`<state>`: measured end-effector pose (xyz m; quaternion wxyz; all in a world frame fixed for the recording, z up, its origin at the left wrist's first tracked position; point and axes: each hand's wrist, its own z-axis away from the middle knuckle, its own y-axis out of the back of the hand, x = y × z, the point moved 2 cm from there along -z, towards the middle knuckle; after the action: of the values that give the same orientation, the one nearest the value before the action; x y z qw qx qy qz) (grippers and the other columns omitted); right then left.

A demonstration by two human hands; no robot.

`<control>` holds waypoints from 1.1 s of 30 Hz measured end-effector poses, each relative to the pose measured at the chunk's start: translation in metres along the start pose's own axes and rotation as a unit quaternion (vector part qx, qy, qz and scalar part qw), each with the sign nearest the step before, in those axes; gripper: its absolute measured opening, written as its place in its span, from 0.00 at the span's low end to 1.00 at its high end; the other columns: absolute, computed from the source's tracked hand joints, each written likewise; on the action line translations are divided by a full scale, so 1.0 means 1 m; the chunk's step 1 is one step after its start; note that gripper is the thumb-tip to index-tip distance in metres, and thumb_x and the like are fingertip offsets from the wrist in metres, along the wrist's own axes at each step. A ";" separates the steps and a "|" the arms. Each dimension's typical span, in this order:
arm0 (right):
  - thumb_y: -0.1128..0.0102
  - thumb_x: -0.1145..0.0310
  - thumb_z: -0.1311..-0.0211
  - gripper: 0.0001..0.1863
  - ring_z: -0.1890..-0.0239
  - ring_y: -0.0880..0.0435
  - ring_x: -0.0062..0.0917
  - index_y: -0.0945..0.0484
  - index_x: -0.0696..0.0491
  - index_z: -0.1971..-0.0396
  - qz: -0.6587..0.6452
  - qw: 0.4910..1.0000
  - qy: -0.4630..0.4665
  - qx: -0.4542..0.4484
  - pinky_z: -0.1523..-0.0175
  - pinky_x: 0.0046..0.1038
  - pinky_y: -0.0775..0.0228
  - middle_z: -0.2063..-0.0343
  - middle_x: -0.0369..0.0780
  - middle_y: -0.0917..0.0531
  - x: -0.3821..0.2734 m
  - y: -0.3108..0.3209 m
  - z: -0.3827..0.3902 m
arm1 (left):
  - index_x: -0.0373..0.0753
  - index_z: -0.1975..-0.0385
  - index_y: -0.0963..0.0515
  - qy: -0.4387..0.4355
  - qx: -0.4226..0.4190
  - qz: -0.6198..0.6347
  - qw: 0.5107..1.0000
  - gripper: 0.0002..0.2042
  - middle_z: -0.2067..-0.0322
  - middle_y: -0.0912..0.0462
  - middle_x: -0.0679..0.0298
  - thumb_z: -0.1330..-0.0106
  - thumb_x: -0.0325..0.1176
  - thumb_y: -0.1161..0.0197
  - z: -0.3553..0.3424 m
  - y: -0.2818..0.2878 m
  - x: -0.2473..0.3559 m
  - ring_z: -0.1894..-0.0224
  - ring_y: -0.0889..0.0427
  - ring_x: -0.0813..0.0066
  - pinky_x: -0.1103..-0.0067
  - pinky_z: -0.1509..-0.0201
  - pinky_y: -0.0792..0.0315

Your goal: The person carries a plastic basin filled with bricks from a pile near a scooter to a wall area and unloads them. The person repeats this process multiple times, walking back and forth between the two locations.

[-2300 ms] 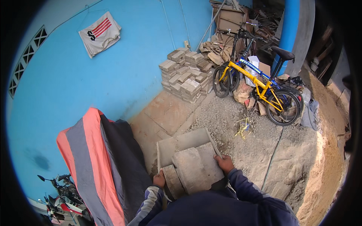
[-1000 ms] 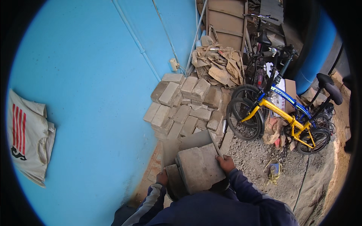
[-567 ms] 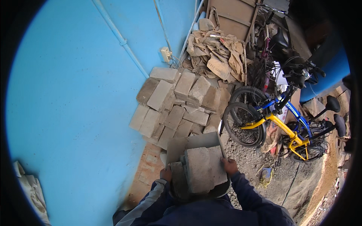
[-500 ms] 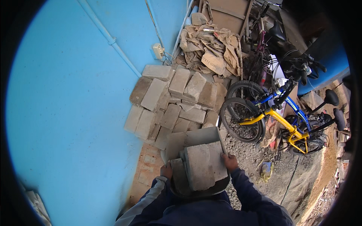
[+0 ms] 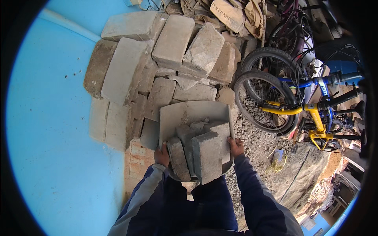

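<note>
A grey, scoop-shaped tub [image 5: 197, 110] is held in front of my legs, with several rough concrete blocks [image 5: 208, 157] loaded inside. One narrower block [image 5: 178, 160] leans along its left side, and broken pieces lie behind. My left hand [image 5: 162, 155] is closed on the left rim, while my right hand [image 5: 236, 147] grips the right rim. Beyond the tub's far edge rises a stack of grey concrete blocks [image 5: 171, 39]. Whether the tub touches the ground or the stack, I cannot tell.
A light-blue wall [image 5: 51, 118] runs along the left. To the right stand a yellow bicycle [image 5: 315, 118] and a blue bicycle [image 5: 323, 88], wheels close to the stack. Gravel [image 5: 246, 173] covers the ground there. Crumpled brown paper sacks [image 5: 228, 15] lie behind the blocks.
The stack and the bicycle wheels appear larger and closer. My arms reach further forward with the tub, and the blocks inside sit at a different angle. Both hands keep their hold.
</note>
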<state>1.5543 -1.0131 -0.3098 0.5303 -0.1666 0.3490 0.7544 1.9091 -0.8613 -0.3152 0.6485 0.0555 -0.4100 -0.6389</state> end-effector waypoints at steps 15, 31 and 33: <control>0.39 0.43 0.40 0.36 0.45 0.24 0.48 0.24 0.64 0.48 0.229 0.970 0.068 0.039 0.40 0.36 0.33 0.49 0.57 0.21 0.006 0.018 -0.026 | 0.37 0.57 0.23 -0.280 0.219 -0.022 0.935 0.12 0.60 0.21 0.56 0.39 0.32 0.35 0.031 0.153 0.132 0.57 0.21 0.59 0.69 0.56 0.27; 0.18 0.55 0.69 0.69 0.31 0.41 0.51 0.54 0.66 0.30 0.259 0.957 0.125 -0.046 0.29 0.41 0.44 0.34 0.61 0.41 -0.074 -0.014 0.072 | 0.31 0.29 0.47 -0.079 0.263 -0.146 0.951 0.48 0.27 0.54 0.44 0.42 0.59 0.37 -0.057 0.233 0.076 0.24 0.60 0.48 0.58 0.24 0.59; 0.18 0.57 0.69 0.67 0.33 0.35 0.50 0.52 0.67 0.30 0.180 0.977 0.100 -0.061 0.30 0.40 0.42 0.36 0.60 0.37 -0.085 -0.013 0.073 | 0.30 0.31 0.43 -0.075 0.245 -0.129 0.958 0.44 0.29 0.49 0.41 0.40 0.55 0.37 -0.058 0.240 0.075 0.25 0.55 0.46 0.61 0.25 0.53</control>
<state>1.6078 -1.0172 -0.2102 0.3369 -0.2072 0.3779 0.8371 2.1208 -0.9105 -0.1757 0.4940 0.2172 -0.5910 -0.5995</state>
